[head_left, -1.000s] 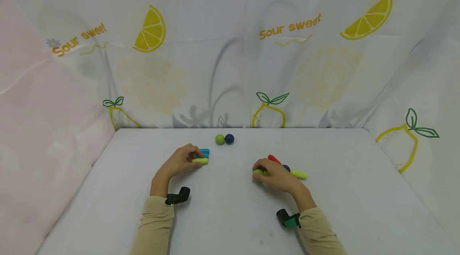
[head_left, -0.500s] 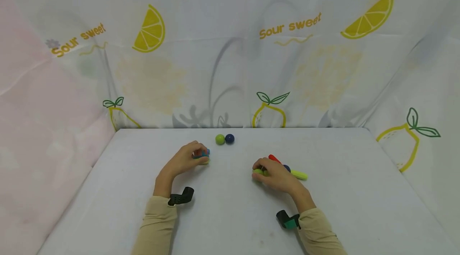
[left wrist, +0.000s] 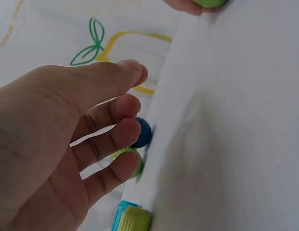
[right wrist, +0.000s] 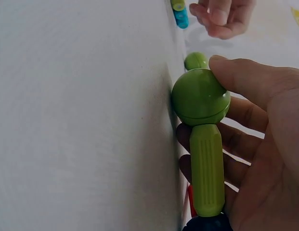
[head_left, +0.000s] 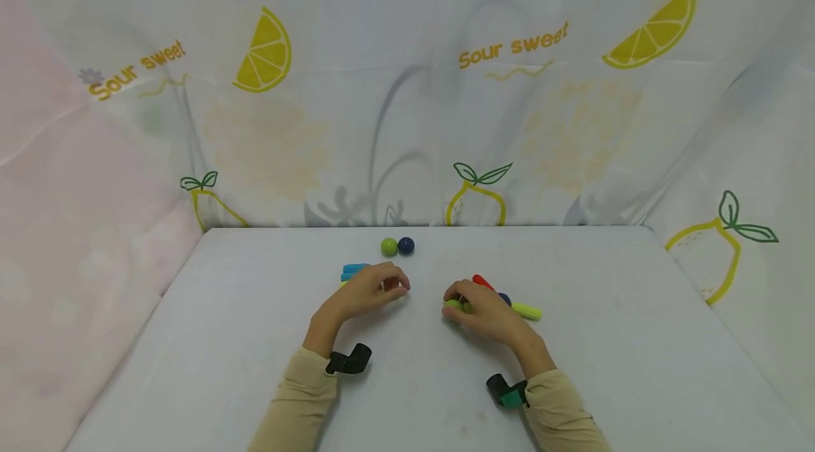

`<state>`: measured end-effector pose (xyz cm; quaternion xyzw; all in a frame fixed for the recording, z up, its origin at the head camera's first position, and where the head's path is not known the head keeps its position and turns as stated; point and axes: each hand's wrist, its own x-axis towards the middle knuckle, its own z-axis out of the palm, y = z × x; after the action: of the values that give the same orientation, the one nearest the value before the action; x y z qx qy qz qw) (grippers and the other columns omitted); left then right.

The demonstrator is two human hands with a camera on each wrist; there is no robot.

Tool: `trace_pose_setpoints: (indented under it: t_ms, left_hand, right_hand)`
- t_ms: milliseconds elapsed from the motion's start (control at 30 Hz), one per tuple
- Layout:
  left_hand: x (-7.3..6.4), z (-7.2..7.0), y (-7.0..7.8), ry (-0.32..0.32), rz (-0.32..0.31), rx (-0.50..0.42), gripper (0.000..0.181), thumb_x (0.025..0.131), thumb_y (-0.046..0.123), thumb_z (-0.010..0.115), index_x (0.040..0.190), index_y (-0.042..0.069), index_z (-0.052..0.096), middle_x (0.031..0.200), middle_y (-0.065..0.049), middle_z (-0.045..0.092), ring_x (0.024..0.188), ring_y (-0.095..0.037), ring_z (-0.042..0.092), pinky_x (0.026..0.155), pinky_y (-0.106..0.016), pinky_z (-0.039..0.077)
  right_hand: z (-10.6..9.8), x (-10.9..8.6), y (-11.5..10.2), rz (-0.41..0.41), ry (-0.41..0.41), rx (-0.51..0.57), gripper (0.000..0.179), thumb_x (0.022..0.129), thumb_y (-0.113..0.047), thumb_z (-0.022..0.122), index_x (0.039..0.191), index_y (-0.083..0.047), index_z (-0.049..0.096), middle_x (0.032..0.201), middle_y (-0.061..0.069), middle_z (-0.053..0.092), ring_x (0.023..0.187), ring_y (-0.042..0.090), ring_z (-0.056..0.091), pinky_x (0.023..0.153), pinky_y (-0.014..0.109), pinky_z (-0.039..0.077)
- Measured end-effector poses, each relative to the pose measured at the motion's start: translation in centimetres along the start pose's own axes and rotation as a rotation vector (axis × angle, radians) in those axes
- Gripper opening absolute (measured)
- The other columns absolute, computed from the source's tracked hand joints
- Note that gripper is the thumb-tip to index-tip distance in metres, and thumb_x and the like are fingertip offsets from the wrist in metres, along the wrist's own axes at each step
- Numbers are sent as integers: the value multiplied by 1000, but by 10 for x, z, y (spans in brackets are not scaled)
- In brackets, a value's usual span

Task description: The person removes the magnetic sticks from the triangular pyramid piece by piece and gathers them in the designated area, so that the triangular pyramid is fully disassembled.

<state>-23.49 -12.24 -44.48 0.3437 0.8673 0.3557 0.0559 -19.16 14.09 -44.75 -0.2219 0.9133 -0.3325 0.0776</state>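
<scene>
My left hand hovers over the middle of the table with its fingers loosely bent and nothing in them. Partly behind it lie blue rods and a yellow-green rod, side by side. My right hand holds a green ball between thumb and fingers, low at the tabletop. A green ridged rod runs from that ball to a dark blue ball. From the dark blue ball, a red rod and another yellow-green rod stick out.
A loose green ball and a dark blue ball sit together near the back edge of the white table. A printed cloth hangs behind the table.
My left hand has left the blue and yellow-green rods, which stay on the table, and moved right toward the right hand. The right hand keeps its hold on the green ball.
</scene>
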Motion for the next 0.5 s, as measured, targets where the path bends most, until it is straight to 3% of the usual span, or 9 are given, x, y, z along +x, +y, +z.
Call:
trace_pose_setpoints:
  t_ms: [300, 500]
  left_hand:
    - [9, 14, 16, -93, 48, 5, 7, 93, 17, 60, 94, 13, 66, 88, 5, 63, 81, -5, 53, 75, -21, 47]
    - [13, 28, 18, -120, 68, 11, 6, 94, 12, 57, 97, 13, 62, 92, 3, 63, 82, -6, 54, 76, -21, 47]
  right_hand:
    - [2, 2, -2, -16, 15, -11, 20, 90, -30, 65, 104, -17, 62, 99, -8, 61, 85, 6, 52, 77, 24, 46]
    - [5, 2, -5, -19, 25, 6, 21, 89, -29, 65, 105, -16, 62, 99, -7, 61, 84, 7, 52, 76, 24, 46]
